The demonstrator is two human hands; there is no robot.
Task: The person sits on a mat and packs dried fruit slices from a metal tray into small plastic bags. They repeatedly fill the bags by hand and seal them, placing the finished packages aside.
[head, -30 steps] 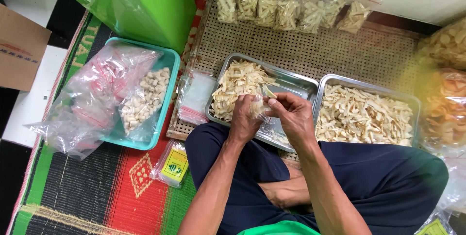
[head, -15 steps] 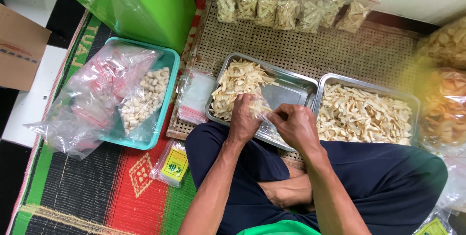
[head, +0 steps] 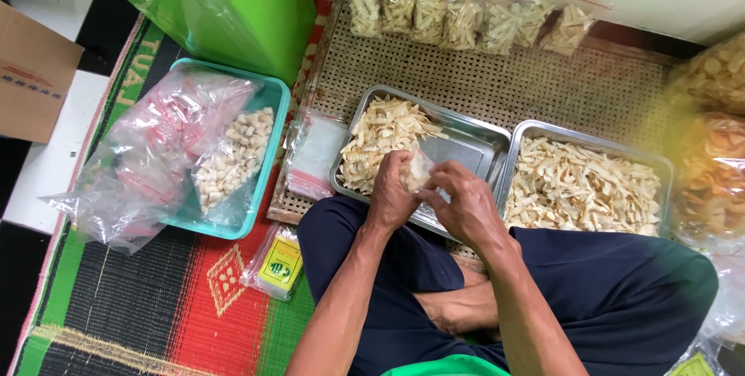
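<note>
My left hand (head: 392, 194) and my right hand (head: 463, 207) meet over the near edge of a steel tray (head: 469, 146) that is partly heaped with pale chips. Together they hold a small clear plastic bag (head: 419, 172) with chips in it. The left hand grips the bag from the left; the right hand's fingers pinch its right side. A second steel tray (head: 653, 165), full of the same chips, lies directly to the right.
A row of several filled chip bags (head: 458, 15) lines the far edge of the woven mat. A teal tray (head: 273, 100) with plastic bags sits left, a stack of empty bags (head: 314, 155) beside it, a green container (head: 256, 11) behind.
My right hand has slid slightly toward me and to the right along the bag; the left hand stays gripping it over the tray.
</note>
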